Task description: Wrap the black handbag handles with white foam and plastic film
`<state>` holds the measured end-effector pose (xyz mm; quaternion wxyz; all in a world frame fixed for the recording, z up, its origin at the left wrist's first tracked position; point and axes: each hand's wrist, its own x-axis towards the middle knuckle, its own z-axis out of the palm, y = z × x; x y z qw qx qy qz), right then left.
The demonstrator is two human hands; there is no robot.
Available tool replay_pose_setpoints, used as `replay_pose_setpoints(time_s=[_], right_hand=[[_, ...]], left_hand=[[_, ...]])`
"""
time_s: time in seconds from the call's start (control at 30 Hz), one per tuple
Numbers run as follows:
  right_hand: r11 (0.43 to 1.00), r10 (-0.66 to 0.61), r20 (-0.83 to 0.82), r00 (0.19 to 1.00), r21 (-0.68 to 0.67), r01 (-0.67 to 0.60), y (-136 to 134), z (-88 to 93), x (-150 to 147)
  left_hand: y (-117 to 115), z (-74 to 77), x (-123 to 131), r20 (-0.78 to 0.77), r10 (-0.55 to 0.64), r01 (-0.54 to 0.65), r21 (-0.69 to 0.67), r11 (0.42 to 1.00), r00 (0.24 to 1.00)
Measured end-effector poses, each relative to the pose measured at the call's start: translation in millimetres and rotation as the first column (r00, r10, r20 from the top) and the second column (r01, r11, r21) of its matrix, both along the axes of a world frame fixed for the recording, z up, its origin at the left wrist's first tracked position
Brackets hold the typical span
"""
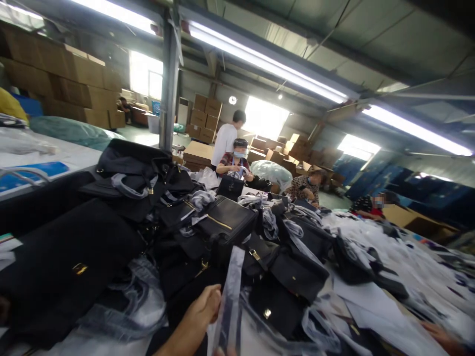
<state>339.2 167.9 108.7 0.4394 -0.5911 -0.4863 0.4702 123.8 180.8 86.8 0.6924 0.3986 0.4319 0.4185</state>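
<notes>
My left hand (pixel 208 302) reaches up from the bottom edge, its fingers closed at the left side of a long black bag strap (pixel 230 291) in clear plastic wrap. The strap stands nearly upright in front of me. At the bottom edge, blurred fingertips of my right hand (pixel 225 352) show by the strap's lower end; the rest of that hand is out of view. Around the strap lie black handbags, one with a gold clasp (pixel 267 313) to the right and a large black bag (pixel 70 272) to the left.
Black bags (pixel 228 215) with plastic-wrapped handles are heaped across the table. Loose plastic wrap (pixel 141 296) and white sheets (pixel 378 311) lie among them. Across the table a masked person (pixel 237 163) handles a bag; others work at right. A hand (pixel 441 336) shows at the right edge.
</notes>
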Motion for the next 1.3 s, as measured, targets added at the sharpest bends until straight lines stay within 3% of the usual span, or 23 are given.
replay_pose_setpoints(time_s=[0.07,0.17,0.3,0.43,0.53,0.67,0.87,1.07,1.2,1.3], right_hand=[[1.0,-0.011,-0.036,0.999,-0.029,0.01,10,11.8,1],[0.998,-0.056,-0.089,0.994,-0.028,0.054,2,18.1,-13],[0.998,-0.061,-0.12,0.991,0.026,0.065,-46,1.5,-51],[0.997,-0.079,-0.158,0.984,0.008,0.082,-95,-10.1,-87],[0.997,-0.072,-0.175,0.982,-0.017,0.07,-117,-3.3,-102],[0.993,0.111,-0.196,0.974,0.056,-0.102,-128,-3.0,-109],[0.974,0.21,-0.098,0.973,0.104,-0.2,-136,-47.2,-107],[0.974,0.202,0.019,0.979,0.104,-0.203,-127,-86.6,-110],[0.991,0.111,0.088,0.99,0.061,-0.116,-119,-109.7,-121],[0.996,0.076,0.145,0.986,0.024,-0.081,-116,-125.5,-125]], left_hand=[[3,21.3,13,0.151,-0.04,0.051,-0.074,0.996,0.988],[-10,39.6,31,0.216,-0.018,0.039,-0.091,0.995,0.976],[-42,45.1,37,0.192,0.084,-0.075,-0.054,0.996,0.978],[-63,61.2,33,0.137,0.096,-0.092,-0.035,0.995,0.986],[-64,84.9,29,0.077,0.058,-0.064,0.069,0.996,0.995],[-42,122.1,21,0.137,0.034,-0.072,0.28,0.957,0.99],[-15,200.9,5,0.257,0.083,-0.195,0.449,0.872,0.963],[-14,271.5,-11,0.259,0.068,-0.216,0.603,0.768,0.964],[-30,308.5,-19,0.271,-0.169,-0.096,0.746,0.659,0.948],[-39,313.6,-24,0.192,-0.334,0.12,0.681,0.723,0.923]])
